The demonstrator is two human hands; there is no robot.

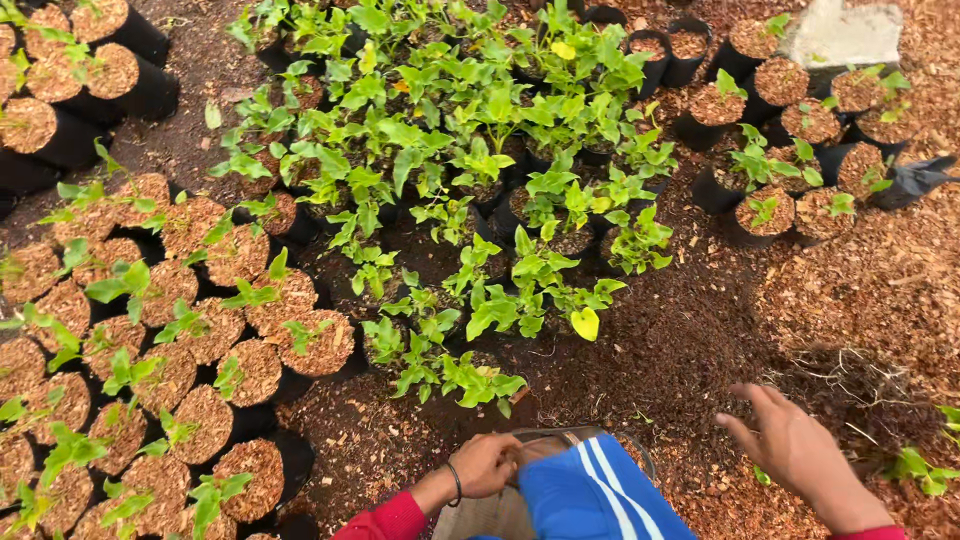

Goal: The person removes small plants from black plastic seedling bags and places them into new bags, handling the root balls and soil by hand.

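Observation:
My left hand [487, 463], with a dark bracelet on the wrist and a red sleeve, is closed on the rim of a round container [560, 436] at the bottom centre, just above my blue trouser leg with white stripes [598, 492]. My right hand [790, 440] hovers open, fingers spread, over loose brown husk and dark soil at the lower right, holding nothing. Just ahead of both hands stands a cluster of leafy green seedlings [470, 200] in small black bags.
Rows of black grow bags topped with brown husk [150, 350] fill the left side, several with small green shoots. More bags [790, 130] sit at the upper right beside a pale stone slab [840, 35]. Dark soil [680, 330] lies between.

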